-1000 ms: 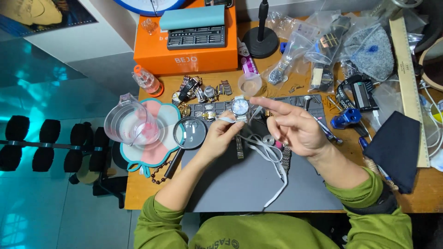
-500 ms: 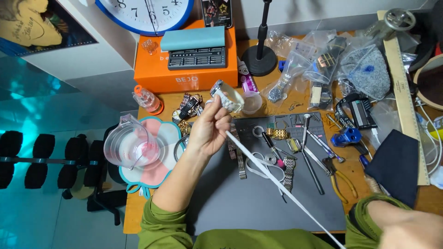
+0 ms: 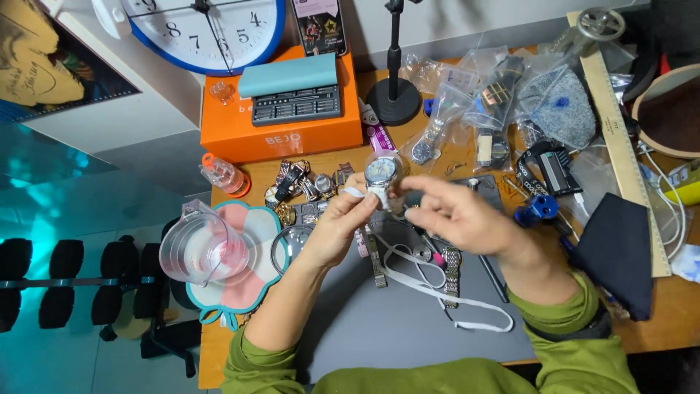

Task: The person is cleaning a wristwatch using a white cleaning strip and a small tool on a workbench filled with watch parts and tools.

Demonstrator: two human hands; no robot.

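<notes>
Watch: a silver wristwatch (image 3: pixel 380 174) with a pale dial was held above the grey mat (image 3: pixel 379 321), toward the far edge of the tabletop, just in front of the orange box (image 3: pixel 281 138).
Left hand: the left hand (image 3: pixel 337 228) was pinched on the watch from below, fingertips closed on the case and band stub.
Right hand: the right hand (image 3: pixel 456 217) was curled around a dark-handled tool (image 3: pixel 413 198), its tip brought against the watch.
Handling: the watch was judged small, rigid and fairly light, with a smooth metal case likely to slip and a crystal easily scratched; the case sides were judged the safest hold, not the face.
Change: half a second earlier only the left hand was at the watch, raised higher; the right hand had since been brought in from the near right corner.
</notes>
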